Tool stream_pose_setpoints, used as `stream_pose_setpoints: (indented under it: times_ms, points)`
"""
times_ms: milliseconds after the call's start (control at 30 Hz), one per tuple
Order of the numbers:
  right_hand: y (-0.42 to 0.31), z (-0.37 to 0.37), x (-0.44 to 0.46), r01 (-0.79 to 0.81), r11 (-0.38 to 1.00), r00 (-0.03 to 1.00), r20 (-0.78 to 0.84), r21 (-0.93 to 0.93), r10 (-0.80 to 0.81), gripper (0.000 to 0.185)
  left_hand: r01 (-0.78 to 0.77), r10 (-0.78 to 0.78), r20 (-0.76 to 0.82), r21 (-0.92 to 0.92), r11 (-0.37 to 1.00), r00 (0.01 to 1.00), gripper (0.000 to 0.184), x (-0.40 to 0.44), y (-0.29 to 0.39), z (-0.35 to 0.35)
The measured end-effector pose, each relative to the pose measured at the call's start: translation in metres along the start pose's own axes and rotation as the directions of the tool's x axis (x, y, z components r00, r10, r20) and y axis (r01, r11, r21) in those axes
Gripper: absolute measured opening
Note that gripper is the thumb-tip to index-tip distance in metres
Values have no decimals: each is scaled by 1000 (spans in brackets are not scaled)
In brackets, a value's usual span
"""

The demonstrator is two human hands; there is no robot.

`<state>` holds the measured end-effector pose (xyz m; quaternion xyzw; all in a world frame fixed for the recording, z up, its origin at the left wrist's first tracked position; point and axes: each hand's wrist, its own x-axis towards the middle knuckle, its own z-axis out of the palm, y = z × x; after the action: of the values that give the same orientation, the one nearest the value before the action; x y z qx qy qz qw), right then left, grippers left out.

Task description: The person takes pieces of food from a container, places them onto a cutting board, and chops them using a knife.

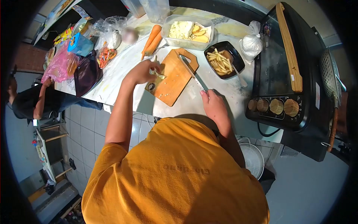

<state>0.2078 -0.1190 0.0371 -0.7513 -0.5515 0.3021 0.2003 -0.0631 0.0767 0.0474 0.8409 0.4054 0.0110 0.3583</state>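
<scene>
My right hand is closed round the handle of a knife, whose blade slants up over the right side of a wooden cutting board. Over the board's upper left edge is my left hand, its fingers pinched on a small pale piece that is too small to name. Pale scraps lie on the board beside those fingers. Just above the board, two carrots rest on the marble counter.
A black bowl of cut pale sticks stands right of the board. Behind it are a clear container and a knotted bag. An oven bounds the right. Bags crowd the left, near another person.
</scene>
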Motion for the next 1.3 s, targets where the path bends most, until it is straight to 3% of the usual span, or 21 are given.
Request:
stream_pose_setpoints:
  times_ms: [167,233,333,500,567,933,1300]
  points:
    - [-2,3,0,18,1000,1000,16,11,-18,43,42,-25,-182,92,995,983,16,-13,-4,29]
    - [-5,2,-1,1,1000,999,37,20,-2,43,-80,116,-307,127,989,945,13,-11,-9,38]
    - [-6,6,-2,-3,1000,997,73,2,3,43,-112,122,-345,47,993,931,13,-6,9,44]
    - [-3,16,-3,52,999,998,17,-5,-52,43,-44,86,-388,116,992,918,17,-4,30,65]
    - [-3,19,-3,47,999,999,27,-6,-47,43,-84,114,-479,84,993,870,17,-4,30,72]
    - [-10,25,-5,87,996,996,27,-2,-87,42,-4,29,-561,45,999,827,14,-2,29,88]
    - [-15,31,-2,85,986,995,70,-145,-76,40,-15,23,-613,17,1000,790,12,-3,29,96]
